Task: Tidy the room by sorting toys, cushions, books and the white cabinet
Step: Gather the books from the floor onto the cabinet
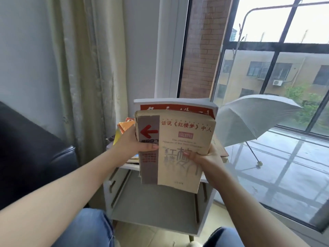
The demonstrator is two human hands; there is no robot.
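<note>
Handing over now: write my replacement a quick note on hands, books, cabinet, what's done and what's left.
Left hand: grips the beige book at its spine edge.
Right hand: grips its lower right edge.
A red-and-white book is held behind it, both above the white cabinet.
A pile of books lies on the cabinet's top.
Done: two books in hand.
Left: place them, likely in the cabinet, then sort the pile.

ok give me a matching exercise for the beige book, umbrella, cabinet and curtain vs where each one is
1 beige book
2 umbrella
3 cabinet
4 curtain

a open, by the window
b hanging on the left
c held by left hand and right hand
d standing below the book

Pairs: 1-c, 2-a, 3-d, 4-b
</note>
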